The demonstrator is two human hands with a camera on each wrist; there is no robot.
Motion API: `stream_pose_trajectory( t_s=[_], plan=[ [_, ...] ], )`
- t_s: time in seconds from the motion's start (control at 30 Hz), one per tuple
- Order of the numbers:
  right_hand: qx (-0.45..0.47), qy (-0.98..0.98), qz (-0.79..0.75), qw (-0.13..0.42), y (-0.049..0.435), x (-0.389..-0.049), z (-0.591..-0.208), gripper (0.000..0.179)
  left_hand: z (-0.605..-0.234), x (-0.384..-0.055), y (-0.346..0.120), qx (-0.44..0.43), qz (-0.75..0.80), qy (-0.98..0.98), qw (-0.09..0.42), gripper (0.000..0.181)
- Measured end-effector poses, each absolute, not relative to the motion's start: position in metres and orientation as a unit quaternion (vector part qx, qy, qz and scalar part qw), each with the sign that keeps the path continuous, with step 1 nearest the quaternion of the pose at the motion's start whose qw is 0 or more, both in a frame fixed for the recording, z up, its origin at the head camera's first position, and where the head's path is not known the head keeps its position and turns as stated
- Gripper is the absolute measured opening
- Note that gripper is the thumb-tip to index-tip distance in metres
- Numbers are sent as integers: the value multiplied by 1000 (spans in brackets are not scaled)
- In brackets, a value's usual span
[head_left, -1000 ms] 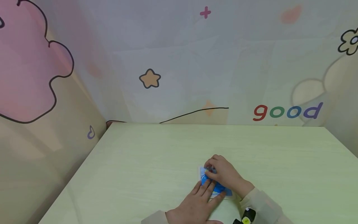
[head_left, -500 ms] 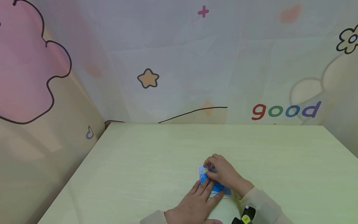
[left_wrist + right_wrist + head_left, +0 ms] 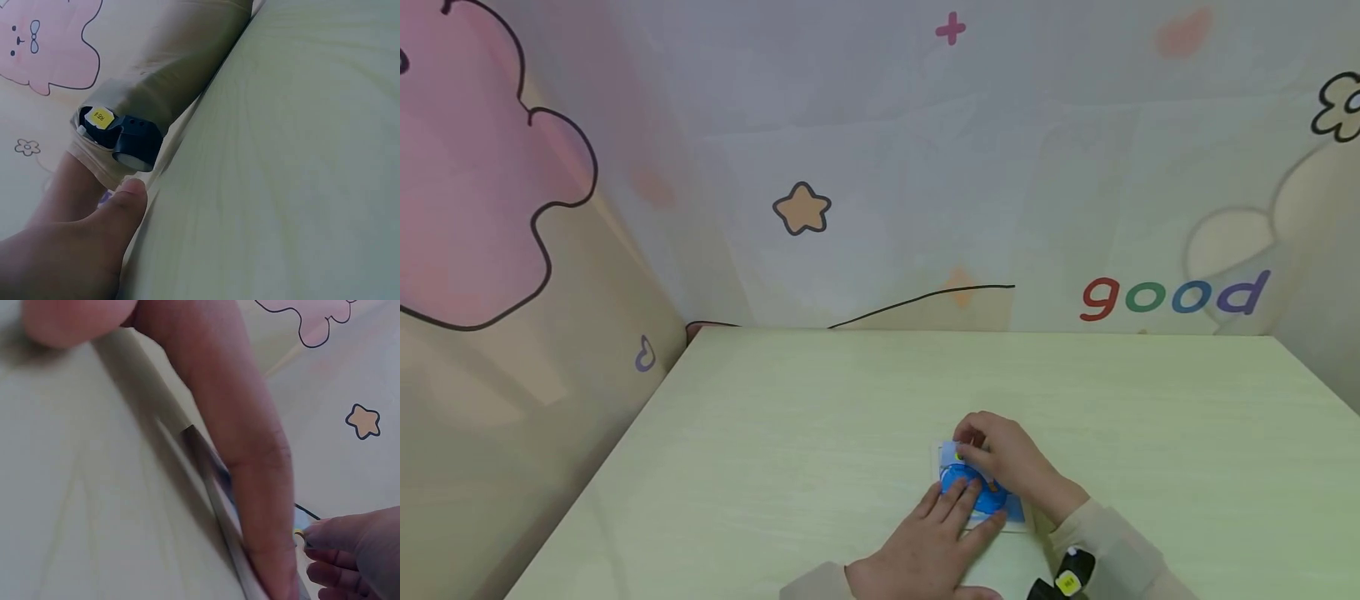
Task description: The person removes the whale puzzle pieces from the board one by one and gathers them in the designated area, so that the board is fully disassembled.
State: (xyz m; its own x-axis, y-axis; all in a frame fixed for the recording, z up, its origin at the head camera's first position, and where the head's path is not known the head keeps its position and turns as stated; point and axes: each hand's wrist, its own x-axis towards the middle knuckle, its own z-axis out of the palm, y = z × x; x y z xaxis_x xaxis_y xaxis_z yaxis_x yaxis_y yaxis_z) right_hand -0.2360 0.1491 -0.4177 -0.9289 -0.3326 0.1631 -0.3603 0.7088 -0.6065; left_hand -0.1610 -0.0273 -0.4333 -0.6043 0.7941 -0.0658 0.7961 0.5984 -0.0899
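A small blue picture card (image 3: 988, 497) with a pale border lies flat on the table in the head view. My left hand (image 3: 925, 542) rests on its near left part, fingers straight and spread. My right hand (image 3: 1011, 458) is at its far edge, with thumb and fingers curled together. In the right wrist view, that hand's fingertips pinch a light-blue bit with a yellow spot, part of the card as far as I can tell. A long finger (image 3: 244, 412) of the left hand presses the card beside it. My fingers hide much of the picture.
The pale green table (image 3: 775, 433) spreads all around the card. Behind it stands a printed backdrop (image 3: 887, 167) with a star and the word "good". A black wrist camera (image 3: 1071, 571) sits on the right sleeve (image 3: 1108, 546).
My right hand has shifted slightly right along the card's far edge, so more of the blue picture shows. The left hand stays in place on the card.
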Motion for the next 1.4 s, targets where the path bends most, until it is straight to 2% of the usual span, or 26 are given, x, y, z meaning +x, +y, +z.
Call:
stream_pose_trajectory(
  t_s=[0.3, 0.5, 0.87, 1.4],
  plan=[
    [194, -921, 337, 29, 159, -237, -403, 8, -434, -162, -25, 446, -66, 893, -8, 73],
    [197, -918, 345, 12, 167, -237, -394, 7, -435, -164, -24, 449, -67, 891, -25, 71],
    [185, -927, 326, -16, 189, -236, -376, 5, -435, -165, -26, 462, -55, 881, -91, 64],
    [181, -933, 304, -72, 222, -235, -371, 4, -437, -166, -28, 457, -51, 883, -89, 64]
  ],
)
